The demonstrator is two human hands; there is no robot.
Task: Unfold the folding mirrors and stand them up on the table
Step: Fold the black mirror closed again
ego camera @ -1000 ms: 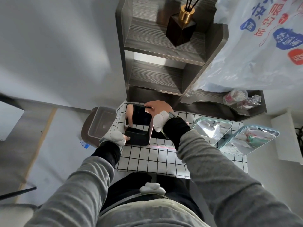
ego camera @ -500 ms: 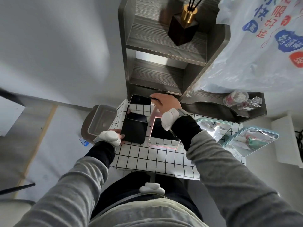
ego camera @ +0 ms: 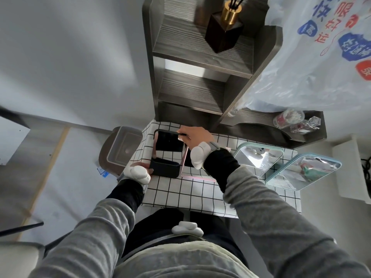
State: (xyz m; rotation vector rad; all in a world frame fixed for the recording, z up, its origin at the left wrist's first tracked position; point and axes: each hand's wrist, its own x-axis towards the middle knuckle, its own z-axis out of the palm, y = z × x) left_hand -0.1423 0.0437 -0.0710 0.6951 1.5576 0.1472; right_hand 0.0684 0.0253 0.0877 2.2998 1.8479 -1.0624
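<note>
Left hand (ego camera: 140,171) grips black mirror (ego camera: 167,155) base — right hand (ego camera: 197,137) pinches raised glossy panel.

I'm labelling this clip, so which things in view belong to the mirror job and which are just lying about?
Part of the job:
- black folding mirror, held by the left hand and right hand
- pink mirror beside it
- two teal-framed mirrors, already standing
- checked table

Just lying about:
- reed diffuser on the shelf
- plastic bag
- plastic tub
</note>
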